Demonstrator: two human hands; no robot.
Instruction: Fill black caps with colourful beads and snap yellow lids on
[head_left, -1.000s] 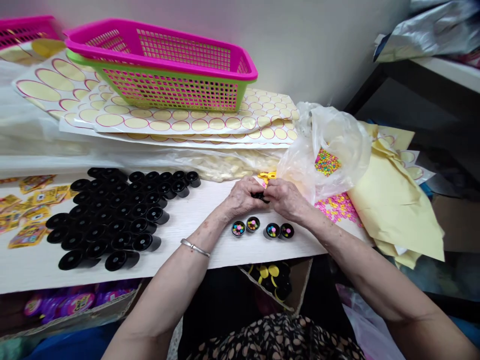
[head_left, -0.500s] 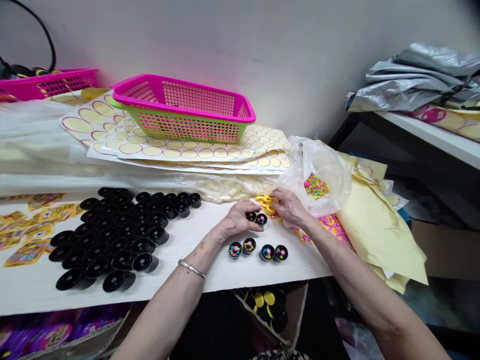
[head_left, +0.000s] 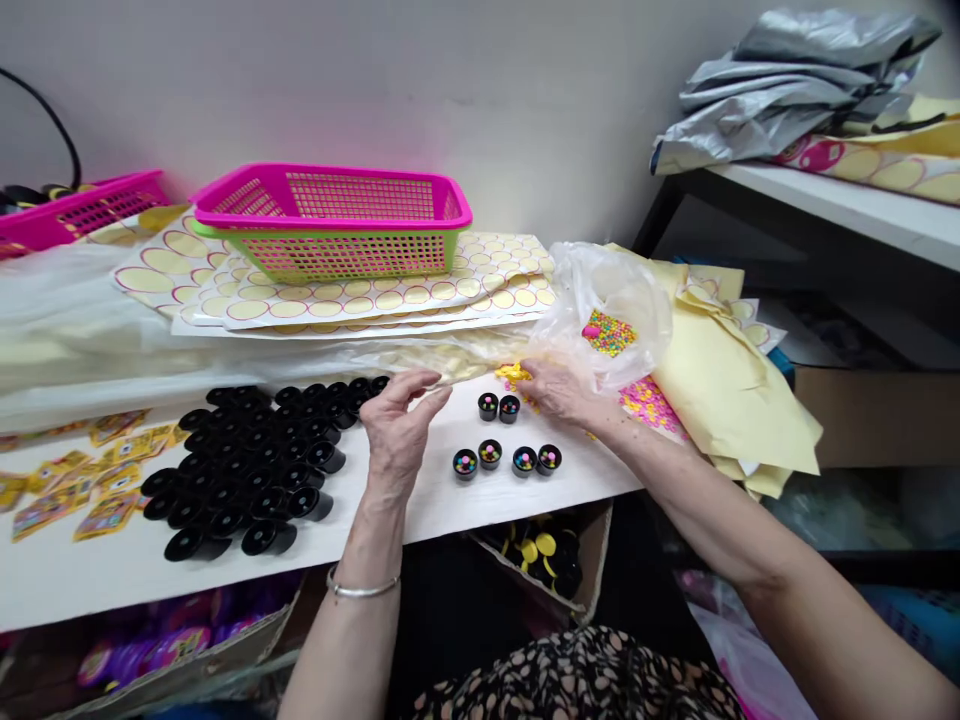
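Note:
My left hand [head_left: 401, 425] hovers just right of the rows of black cups [head_left: 259, 450], thumb and fingers apart, with nothing between them. At the back of the table, my right hand [head_left: 556, 390] has its fingertips closed on the small yellow plastic pieces [head_left: 512, 372]; their exact shape is partly hidden. Between the hands stand two small black cups [head_left: 499, 408] filled with coloured beads. Nearer the front edge are more filled cups [head_left: 465, 463] in pairs, with a pink bead on top.
A plastic bag [head_left: 611, 335] of coloured beads lies at the back right, beside loose pink and yellow pieces [head_left: 652, 405]. A pink and green basket [head_left: 337, 225] rests on sticker sheets. Yellow packets [head_left: 116, 470] lie left. Below the edge is a carton [head_left: 596, 560] with black and yellow parts.
My left hand has let go of the pair of filled cups and moved left toward the black cups. My right hand stays at the yellow pieces. The view has shifted slightly.

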